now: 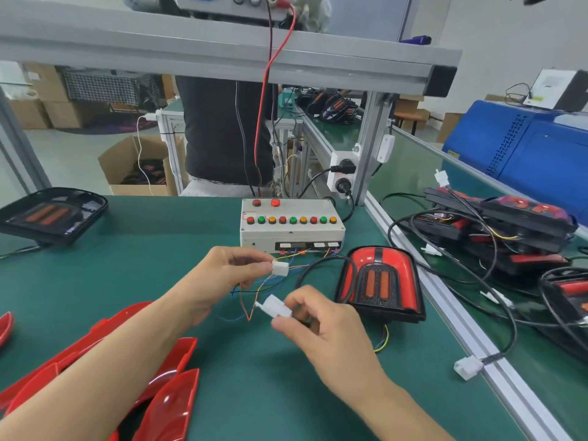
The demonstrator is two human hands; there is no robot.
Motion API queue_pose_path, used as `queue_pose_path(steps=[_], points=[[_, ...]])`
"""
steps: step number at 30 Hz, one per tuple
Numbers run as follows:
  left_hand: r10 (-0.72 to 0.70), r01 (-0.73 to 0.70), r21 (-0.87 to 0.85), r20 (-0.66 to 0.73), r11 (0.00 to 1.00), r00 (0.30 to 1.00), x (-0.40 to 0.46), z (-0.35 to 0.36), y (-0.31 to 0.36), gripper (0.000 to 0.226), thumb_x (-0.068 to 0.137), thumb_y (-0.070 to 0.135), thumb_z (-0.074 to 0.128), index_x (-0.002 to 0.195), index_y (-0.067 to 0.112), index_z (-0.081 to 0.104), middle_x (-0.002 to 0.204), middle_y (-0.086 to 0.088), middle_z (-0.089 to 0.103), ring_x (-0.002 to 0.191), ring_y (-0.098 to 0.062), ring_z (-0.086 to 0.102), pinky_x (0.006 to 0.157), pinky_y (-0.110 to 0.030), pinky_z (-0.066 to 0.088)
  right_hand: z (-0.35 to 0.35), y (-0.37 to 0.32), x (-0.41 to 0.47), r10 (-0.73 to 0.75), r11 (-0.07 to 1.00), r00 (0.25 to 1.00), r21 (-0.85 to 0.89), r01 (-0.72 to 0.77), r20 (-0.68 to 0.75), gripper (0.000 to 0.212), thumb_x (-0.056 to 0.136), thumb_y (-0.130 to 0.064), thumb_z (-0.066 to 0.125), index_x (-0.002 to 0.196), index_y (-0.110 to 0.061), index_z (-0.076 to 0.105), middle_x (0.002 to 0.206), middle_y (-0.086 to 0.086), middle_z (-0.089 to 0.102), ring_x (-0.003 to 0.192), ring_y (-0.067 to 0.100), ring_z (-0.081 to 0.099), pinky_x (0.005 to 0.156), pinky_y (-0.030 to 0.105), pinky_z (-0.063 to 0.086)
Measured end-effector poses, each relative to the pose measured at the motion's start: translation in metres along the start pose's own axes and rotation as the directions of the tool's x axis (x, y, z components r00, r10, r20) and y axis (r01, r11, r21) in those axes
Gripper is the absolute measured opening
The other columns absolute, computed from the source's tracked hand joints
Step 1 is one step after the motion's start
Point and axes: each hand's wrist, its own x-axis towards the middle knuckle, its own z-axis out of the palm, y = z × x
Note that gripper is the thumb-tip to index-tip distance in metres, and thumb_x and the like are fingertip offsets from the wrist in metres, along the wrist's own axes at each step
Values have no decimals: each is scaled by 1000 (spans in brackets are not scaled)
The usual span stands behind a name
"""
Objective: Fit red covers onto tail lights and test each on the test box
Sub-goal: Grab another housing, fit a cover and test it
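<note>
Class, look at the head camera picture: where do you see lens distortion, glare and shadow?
Head view: wide-angle bending curves the overhead beam and bench rail; glare spots sit on the red covers; soft shadow lies under the right hand; the picture's edges look softer.

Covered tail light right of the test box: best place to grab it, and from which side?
Judging by its pose, take the tail light across its two long red flanks, coming down from above. It lies flat, lens up, so both flanks are exposed. Approach from the near, squared end: a black cable loops over the far rounded end and left edge, and the test box stands just behind it.
</note>
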Motion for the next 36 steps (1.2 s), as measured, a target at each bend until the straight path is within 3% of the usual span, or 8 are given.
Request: queue_pose_path(steps=[3,9,13,17,26,30,36], points=[[-15,15,-5,31,1000,999,-1,-5,0,10,75,22,76,84,19,77,61,-1,56,58,-9,45,63,-24,34,-2,-2,-1,54,994,999,100,-53,-2,11,89,-33,68,84,-26,61,64,-4,59,59,17,51,60,29,40],[-35,38,-19,144,999,989,-4,-12,2,23,69,28,69,82,11,78,68,-10,58,63,-10,48,70,-29,33,-8,-2,0,210,944,977,253,-213,39,11,89,-27,67,82,-20,66,57,-8,61,51,-2,50,54,9,35],[-38,36,12,204,999,978,-5,-12,3,22,70,25,68,80,8,77,73,-16,55,64,-11,46,71,-28,33,-5,-2,3,283,948,959,153,-279,-7,12,85,-32,71,77,-23,69,60,-5,66,51,0,50,52,13,37],[-73,68,31,204,997,976,-3,-13,2,19,68,23,69,77,10,78,68,-14,57,61,-11,47,68,-27,34,-1,-1,4,282,959,956,8,-283,-86,15,82,-42,70,80,-27,69,70,-7,69,59,7,57,62,30,45],[-72,41,117,281,992,957,1,-20,1,11,72,20,78,77,10,78,69,-11,59,62,-8,50,63,-13,40,2,-1,4,225,967,965,-94,-238,-131,19,83,-45,68,84,-26,70,72,-21,64,53,5,48,52,21,32],[-55,27,107,274,994,960,2,-20,-1,9,75,17,71,75,11,78,66,-6,61,63,-7,50,63,-11,41,0,-1,3,228,969,967,-67,-236,-112,18,82,-45,69,83,-27,71,63,-24,62,53,1,51,51,16,30],[-28,-12,138,286,990,958,3,-20,-1,15,71,28,79,78,14,78,70,-4,64,66,-7,52,68,-14,42,-3,-4,5,169,979,974,-86,-183,-152,18,84,-43,68,84,-25,69,62,-19,61,53,6,48,54,23,34]])
